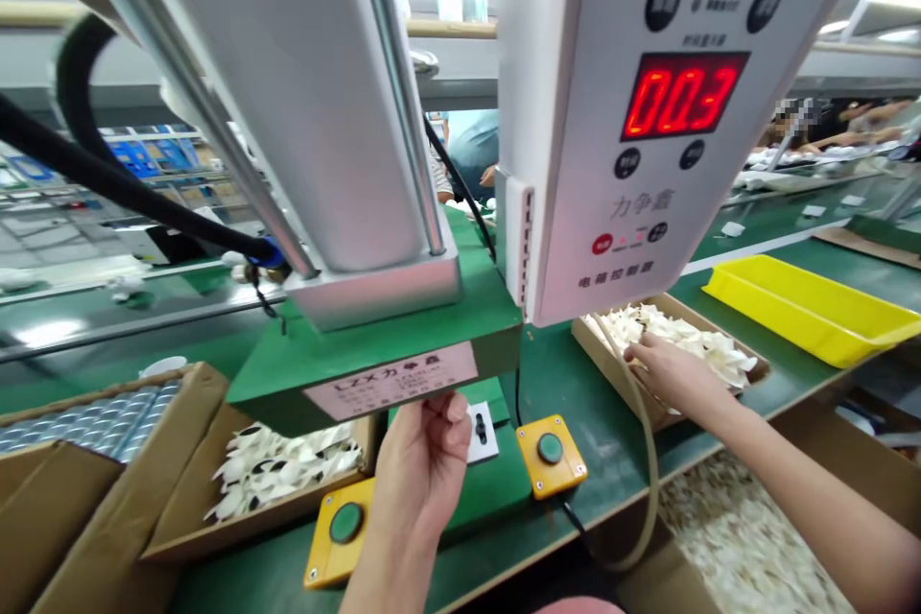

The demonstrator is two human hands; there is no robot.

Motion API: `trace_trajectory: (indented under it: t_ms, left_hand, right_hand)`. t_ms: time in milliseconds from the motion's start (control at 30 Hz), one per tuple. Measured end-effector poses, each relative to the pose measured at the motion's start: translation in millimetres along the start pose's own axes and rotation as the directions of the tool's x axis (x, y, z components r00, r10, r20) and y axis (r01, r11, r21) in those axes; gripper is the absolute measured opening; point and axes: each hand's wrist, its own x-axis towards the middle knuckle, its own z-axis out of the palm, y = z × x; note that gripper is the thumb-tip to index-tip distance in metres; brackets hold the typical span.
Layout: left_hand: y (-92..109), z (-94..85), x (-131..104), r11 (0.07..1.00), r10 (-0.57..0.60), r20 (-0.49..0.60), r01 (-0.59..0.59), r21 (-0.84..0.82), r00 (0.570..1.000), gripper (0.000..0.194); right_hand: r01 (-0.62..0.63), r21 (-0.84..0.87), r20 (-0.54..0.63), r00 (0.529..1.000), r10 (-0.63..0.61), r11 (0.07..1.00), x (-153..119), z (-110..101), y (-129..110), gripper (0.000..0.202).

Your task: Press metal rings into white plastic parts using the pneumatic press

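Observation:
My left hand (428, 460) is under the green head of a press (389, 297), its fingers curled together. Whatever it may hold is hidden by the fingers. Just right of it, a light metal plate (483, 434) with a dark piece in its middle sits on the green press base (489, 489). My right hand (666, 372) reaches into a cardboard box (619, 366) at the right, its bent fingers down on small white curved pieces (709, 350). Its fingertips are partly hidden, so what they pinch does not show.
Yellow button boxes (553, 457) (338, 530) flank the press base. A control box (625, 211) with red digits hangs above. At left stand a carton (64, 489) of silvery cylinders and another box of white pieces (288, 465). A yellow tray (813, 307) lies right; a hose (651, 470) loops down.

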Motion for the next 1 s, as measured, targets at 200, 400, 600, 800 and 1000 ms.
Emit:
trace_trajectory:
  t_ms: [200, 400, 600, 800, 1000]
  left_hand:
    - [1.3, 4.9, -4.0, 0.999, -0.035, 0.032, 0.035, 0.006, 0.999, 0.011]
    - [-1.3, 6.3, -3.2, 0.995, -0.101, 0.077, 0.102, -0.012, 0.992, 0.021]
    - [5.0, -15.3, -14.8, 0.93, 0.093, 0.041, -0.102, 0.354, 0.995, 0.026]
    - [31.6, -54.1, -36.2, 0.907, 0.293, -0.201, -0.206, 0.367, 0.935, 0.029]
    - [43.4, -87.1, -56.8, 0.911, 0.314, -0.332, -0.185, 0.367, 0.889, 0.02]
  right_hand:
    - [-0.003, 0.0, -0.057, 0.998, 0.003, 1.0, 1.5, 6.6, 13.7, 0.024]
    - [-0.011, 0.037, -0.162, 0.987, 0.017, 0.999, -4.7, -15.1, 17.2, 0.029]
    - [0.196, 0.219, -0.263, 0.955, -0.136, 0.956, -14.2, -50.6, -81.4, 0.024]
    - [0.547, 0.198, -0.158, 0.837, -0.524, 0.814, 6.1, -49.3, -197.2, 0.022]
    - [0.733, 0.067, -0.111, 0.68, -0.725, 0.677, 29.4, -30.2, -204.5, 0.023]
